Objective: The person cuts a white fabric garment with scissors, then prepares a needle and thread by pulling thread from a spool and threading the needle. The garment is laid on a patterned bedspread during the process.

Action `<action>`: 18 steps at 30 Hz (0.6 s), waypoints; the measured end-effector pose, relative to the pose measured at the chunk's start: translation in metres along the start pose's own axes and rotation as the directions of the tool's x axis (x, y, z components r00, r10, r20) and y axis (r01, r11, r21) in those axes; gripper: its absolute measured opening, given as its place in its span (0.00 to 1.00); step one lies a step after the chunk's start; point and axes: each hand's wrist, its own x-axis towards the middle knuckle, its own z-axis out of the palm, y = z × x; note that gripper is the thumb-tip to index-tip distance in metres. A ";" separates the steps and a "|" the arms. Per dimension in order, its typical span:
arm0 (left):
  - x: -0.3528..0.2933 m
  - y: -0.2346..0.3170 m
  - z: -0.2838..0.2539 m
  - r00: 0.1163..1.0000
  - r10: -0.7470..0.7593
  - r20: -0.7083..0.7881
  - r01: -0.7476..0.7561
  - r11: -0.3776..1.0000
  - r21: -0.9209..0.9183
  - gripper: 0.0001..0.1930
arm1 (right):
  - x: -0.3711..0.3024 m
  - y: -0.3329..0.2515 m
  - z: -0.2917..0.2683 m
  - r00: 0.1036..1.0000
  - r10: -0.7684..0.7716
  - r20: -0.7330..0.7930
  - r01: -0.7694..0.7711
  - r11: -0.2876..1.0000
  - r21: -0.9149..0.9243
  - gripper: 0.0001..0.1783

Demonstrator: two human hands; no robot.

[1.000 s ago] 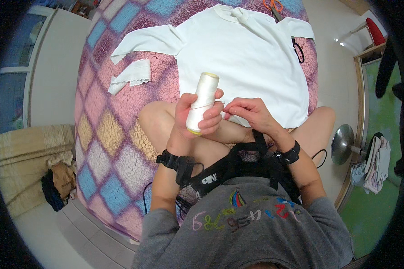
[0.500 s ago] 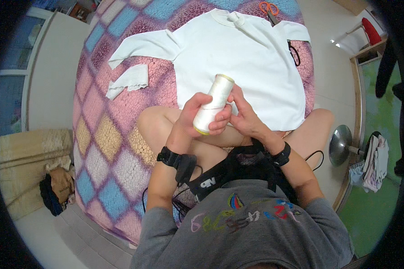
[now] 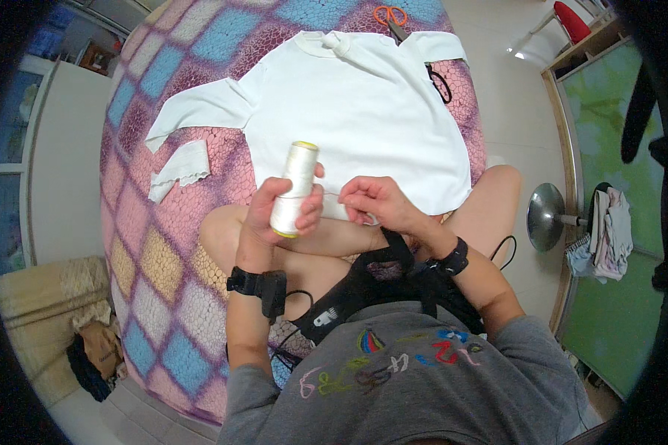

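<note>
My left hand (image 3: 280, 208) is closed around a tall spool of white thread (image 3: 298, 174) with yellow rims, held tilted above my crossed legs. To its right, my right hand (image 3: 375, 204) has thumb and fingertips pinched together on a thin thread (image 3: 332, 194) that runs toward the spool. The thread is too fine to follow along its whole length. Beyond both hands a white long-sleeved top (image 3: 349, 96) lies spread flat, its lower edge near my knees. A separate piece of white fabric with a wavy edge (image 3: 182, 167) lies left of it.
Orange-handled scissors (image 3: 390, 16) lie at the far edge beside the top's collar. A black looped item (image 3: 439, 83) sits by the right sleeve. Everything rests on a diamond-patterned plush cover (image 3: 163, 259). A round metal-based stand (image 3: 546, 216) is off to the right.
My right hand has moved away from the spool to the right, with thread now showing between the hands. The spool stands more upright. The whole view has shifted.
</note>
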 end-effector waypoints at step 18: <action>0.090 0.021 -0.078 0.539 0.839 0.068 0.309 -0.273 0.911 0.23 | -0.073 -0.045 -0.064 0.880 0.057 -0.472 -0.003 0.994 0.113 0.13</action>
